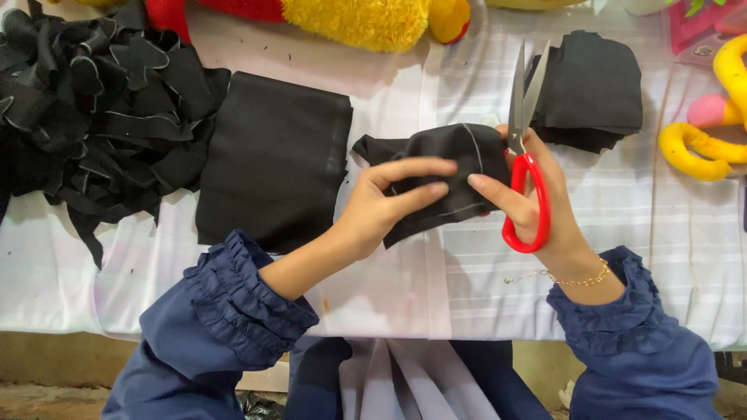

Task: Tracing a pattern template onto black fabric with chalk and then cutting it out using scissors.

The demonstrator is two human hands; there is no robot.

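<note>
My left hand (385, 204) grips a small piece of black fabric (451, 155) with a pale chalk line on it, held just above the white striped cloth (622, 225) covering the table. My right hand (537, 198) holds red-handled scissors (526, 167), blades pointing away from me and slightly parted, beside the fabric's right edge. Right fingertips also touch the fabric. Both wrists wear dark blue ruffled sleeves; a thin gold bracelet circles the right wrist.
A flat black fabric square (272, 159) lies left of centre. A heap of black cut scraps (85, 101) fills the far left. Stacked black pieces (595, 85) sit at the back right. Yellow and red plush toys (366, 19) line the back; a yellow toy (700, 144) lies right.
</note>
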